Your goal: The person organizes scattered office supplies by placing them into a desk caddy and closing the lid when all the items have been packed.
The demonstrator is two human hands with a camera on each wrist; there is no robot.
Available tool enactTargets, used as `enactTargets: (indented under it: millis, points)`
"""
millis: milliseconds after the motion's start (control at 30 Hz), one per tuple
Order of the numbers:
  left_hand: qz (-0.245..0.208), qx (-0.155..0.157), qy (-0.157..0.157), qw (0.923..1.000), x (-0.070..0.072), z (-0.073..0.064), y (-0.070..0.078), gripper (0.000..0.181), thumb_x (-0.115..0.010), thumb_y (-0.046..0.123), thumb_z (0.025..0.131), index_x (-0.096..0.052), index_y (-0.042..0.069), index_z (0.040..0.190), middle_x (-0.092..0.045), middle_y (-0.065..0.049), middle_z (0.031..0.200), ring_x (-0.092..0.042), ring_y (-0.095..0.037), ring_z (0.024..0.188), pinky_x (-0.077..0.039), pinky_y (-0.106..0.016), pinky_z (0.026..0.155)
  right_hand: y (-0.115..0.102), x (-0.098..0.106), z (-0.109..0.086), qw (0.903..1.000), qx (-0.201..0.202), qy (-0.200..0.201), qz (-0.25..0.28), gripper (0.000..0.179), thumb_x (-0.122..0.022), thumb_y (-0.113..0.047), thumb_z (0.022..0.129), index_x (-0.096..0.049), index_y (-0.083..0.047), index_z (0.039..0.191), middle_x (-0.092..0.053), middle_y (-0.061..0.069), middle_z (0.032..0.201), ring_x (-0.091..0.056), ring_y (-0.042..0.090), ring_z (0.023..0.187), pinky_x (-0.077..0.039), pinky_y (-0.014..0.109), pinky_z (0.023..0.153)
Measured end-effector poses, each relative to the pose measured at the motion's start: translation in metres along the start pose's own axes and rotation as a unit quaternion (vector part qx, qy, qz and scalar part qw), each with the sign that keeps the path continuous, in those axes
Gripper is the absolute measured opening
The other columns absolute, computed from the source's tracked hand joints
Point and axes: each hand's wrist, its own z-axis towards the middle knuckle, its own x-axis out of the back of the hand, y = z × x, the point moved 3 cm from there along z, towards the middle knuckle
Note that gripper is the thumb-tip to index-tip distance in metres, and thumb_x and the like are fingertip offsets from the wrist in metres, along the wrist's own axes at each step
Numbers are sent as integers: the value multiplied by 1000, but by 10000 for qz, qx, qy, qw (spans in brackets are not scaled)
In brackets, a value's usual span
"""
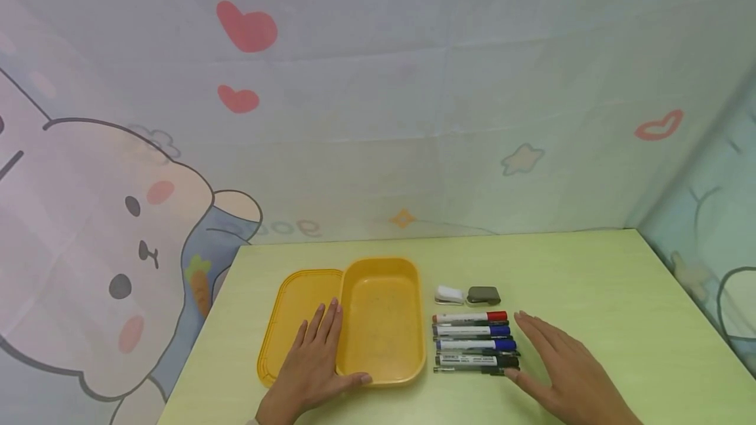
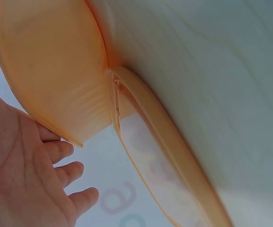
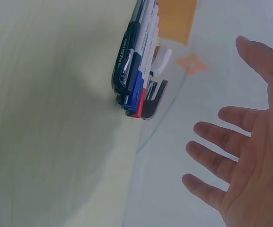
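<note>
A yellow plastic box [image 1: 380,320] stands on the table with its inside facing up. Against its left side lies a yellow lid [image 1: 283,320]. My left hand [image 1: 315,363] is at the box's left and near edge, fingers straight, thumb over the near rim; the left wrist view shows the palm beside the box wall [image 2: 56,71]. To the right of the box, whiteboard markers with red [image 1: 497,315], blue [image 1: 504,344] and black [image 1: 506,361] caps lie in a row, with pens [image 1: 463,369] between them. My right hand [image 1: 567,366] hovers at their capped ends, fingers spread, holding nothing.
Behind the markers sit a white stapler [image 1: 449,295] and a dark grey stapler [image 1: 483,295]. The light green table [image 1: 620,294] ends at a printed cloth backdrop [image 1: 378,117] at the back, with more cloth at the right.
</note>
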Motion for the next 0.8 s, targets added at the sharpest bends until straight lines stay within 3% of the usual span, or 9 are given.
enactTargets:
  millis: [200, 467, 633, 800]
  points:
    - [-84, 4, -17, 10000, 0, 0, 0, 125, -49, 89, 79, -19, 1, 161, -19, -13, 169, -23, -36, 154, -28, -60, 119, 1, -5, -2, 9999, 52, 105, 78, 81, -73, -59, 86, -51, -12, 149, -60, 9, 143, -61, 32, 124, -53, 56, 96]
    - [-164, 11, 0, 9999, -2, 0, -1, 125, -49, 89, 79, -19, 0, 161, -19, -13, 169, -23, -37, 154, -28, -61, 119, 5, -14, -2, 9928, -747, -735, 581, 85, -67, -70, 85, -51, -16, 148, -60, 10, 142, -60, 34, 124, -54, 58, 94]
    - [-178, 24, -14, 9998, -2, 0, -1, 125, -50, 89, 79, -19, 0, 161, -19, -14, 169, -23, -37, 154, -27, -61, 119, 9, -19, 0, 9828, -1000, -1197, 988, 87, -72, -63, 84, -47, -13, 151, -60, 10, 142, -59, 37, 125, -51, 62, 95]
    - [-176, 45, -35, 9998, -2, 0, -1, 125, -50, 89, 79, -18, 1, 161, -19, -13, 169, -23, -36, 154, -27, -60, 119, 11, -21, -1, 9743, -1185, -1315, 1393, 89, -78, -53, 84, -43, -12, 154, -69, 3, 130, -62, 34, 121, -50, 62, 97]
